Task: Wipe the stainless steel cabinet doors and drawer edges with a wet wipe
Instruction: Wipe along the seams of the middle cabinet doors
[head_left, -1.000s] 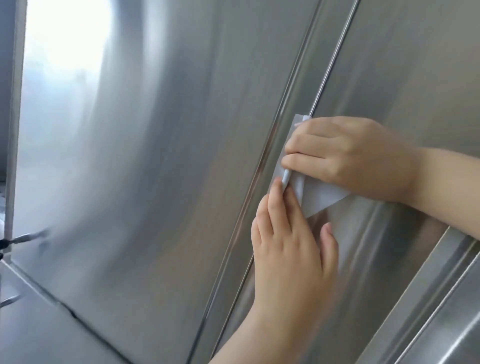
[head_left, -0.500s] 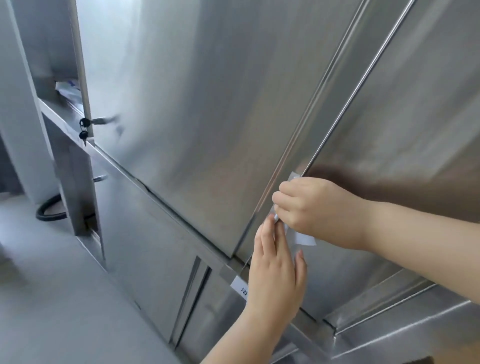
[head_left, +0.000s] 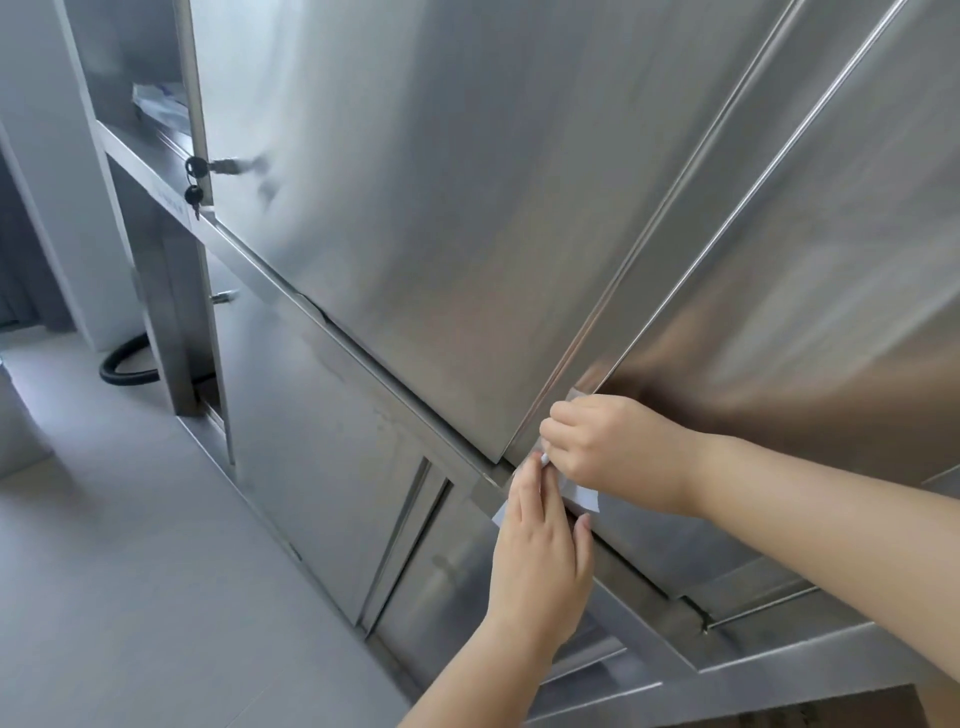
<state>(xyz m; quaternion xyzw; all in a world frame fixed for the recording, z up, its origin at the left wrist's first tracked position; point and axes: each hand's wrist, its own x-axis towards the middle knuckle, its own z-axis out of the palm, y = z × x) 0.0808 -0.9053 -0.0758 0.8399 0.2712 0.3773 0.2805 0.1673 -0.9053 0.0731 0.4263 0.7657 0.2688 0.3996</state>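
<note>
A tall stainless steel cabinet fills the view, with a left upper door (head_left: 441, 208) and a right upper door (head_left: 810, 291) meeting at a vertical seam. My right hand (head_left: 618, 452) grips a white wet wipe (head_left: 579, 493) at the bottom corner of the right door, fingers curled round it. My left hand (head_left: 540, 561) rests flat on the door just below, fingertips touching the wipe's lower part. Most of the wipe is hidden under my hands.
Lower cabinet doors (head_left: 332, 467) sit under a horizontal ledge. Black keys (head_left: 195, 182) hang from a lock at the left door's edge. An open shelf (head_left: 150, 104) lies at far left, a black hose (head_left: 130, 364) on the grey floor (head_left: 130, 571) beside a steel leg.
Both hands slid down the seam with the wipe to the right door's bottom corner. The view pulled back and now shows the lower doors, keys and floor.
</note>
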